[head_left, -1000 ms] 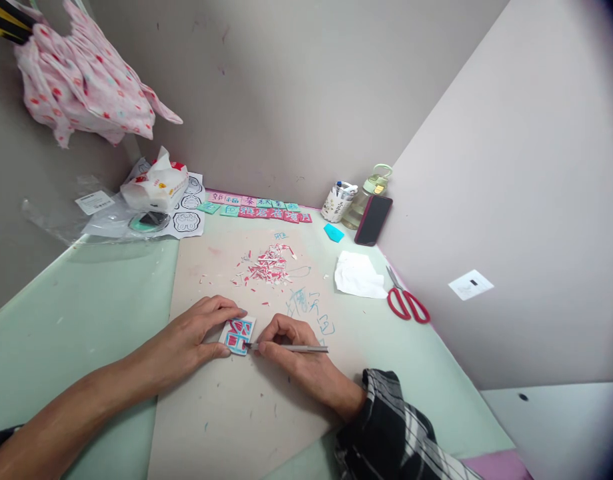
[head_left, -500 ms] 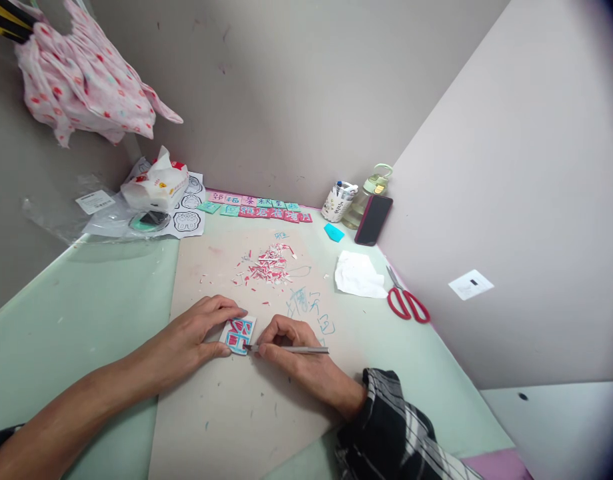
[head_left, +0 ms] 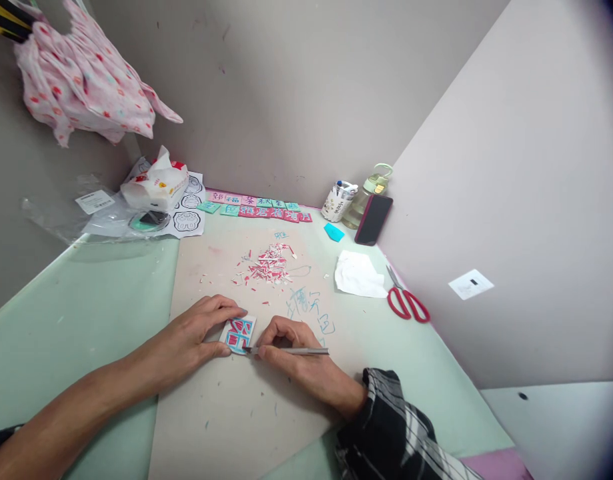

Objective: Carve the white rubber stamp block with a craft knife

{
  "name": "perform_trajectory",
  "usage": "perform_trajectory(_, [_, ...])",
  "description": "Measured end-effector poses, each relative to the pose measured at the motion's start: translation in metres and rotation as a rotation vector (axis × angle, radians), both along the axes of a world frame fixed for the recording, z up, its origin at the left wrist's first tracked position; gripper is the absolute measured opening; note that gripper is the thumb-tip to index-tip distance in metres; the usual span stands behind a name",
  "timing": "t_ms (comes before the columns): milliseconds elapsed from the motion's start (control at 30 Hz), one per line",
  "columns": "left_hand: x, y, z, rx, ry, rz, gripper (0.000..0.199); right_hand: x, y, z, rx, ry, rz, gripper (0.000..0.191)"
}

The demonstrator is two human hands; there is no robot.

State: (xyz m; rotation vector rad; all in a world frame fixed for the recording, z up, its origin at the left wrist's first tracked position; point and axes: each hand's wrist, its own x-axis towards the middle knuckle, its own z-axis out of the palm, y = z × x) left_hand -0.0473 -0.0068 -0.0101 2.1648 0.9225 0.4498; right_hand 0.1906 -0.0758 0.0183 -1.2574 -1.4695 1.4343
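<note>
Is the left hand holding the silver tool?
No, the right hand grips the silver tool, while the left hand holds the small block.

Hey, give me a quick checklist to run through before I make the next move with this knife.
1. Tile steadied: ok, left hand has fingers at its far edge, thumb at its near edge.
2. Knife gripped: ok, held in right hand.
3. Left thumb clear of the tip: ok, a gap shows.
4. Board under the tile: ok.
5. Scraps away from the tile: ok, main pile lies beyond it.
6. Blade sharpness: cannot tell.
</note>
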Motion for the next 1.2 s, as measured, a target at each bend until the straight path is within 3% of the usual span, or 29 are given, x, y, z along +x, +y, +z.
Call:
perform_trajectory(500, [-0.002, 0.001, 0.001, -0.053, -0.052, 0.018, 0.041, 0.002, 0.004, 0.0, 0.058, 0.092, -0.067, 0.015])
perform_trajectory(667, [0.0, 0.0, 0.001, 0.036, -0.094, 0.093, 0.039, 0.009, 0.009, -0.006, 0.128, 0.215, -0.272, 0.04])
perform_trajectory(767, [0.004, -0.005, 0.0, 0.112, -0.144, 0.119, 0.038, 0.006, 0.01, -0.007, 0.16, 0.197, -0.387, 0.035])
perform_trajectory(967, [0.014, -0.018, 0.003, 0.197, -0.208, 0.072, 0.038, -0.006, 0.009, -0.007, 0.062, 0.186, -0.204, 0.038])
perform_trajectory(1033, [0.017, -0.021, 0.004, 0.21, -0.227, 0.112, 0.039, -0.007, 0.009, -0.008, 0.056, 0.202, -0.215, 0.037])
perform_trajectory(1100, [0.019, -0.024, 0.006, 0.197, -0.245, 0.186, 0.028, -0.007, 0.009, -0.008, 0.068, 0.212, -0.264, 0.038])
perform_trajectory(1167, [0.023, -0.027, 0.01, 0.116, -0.258, 0.215, 0.012, -0.007, 0.01, -0.009, 0.082, 0.213, -0.293, 0.038])
perform_trajectory(1200, [0.024, -0.028, 0.011, 0.054, -0.266, 0.206, 0.014, -0.008, 0.01, -0.008, 0.088, 0.213, -0.292, 0.039])
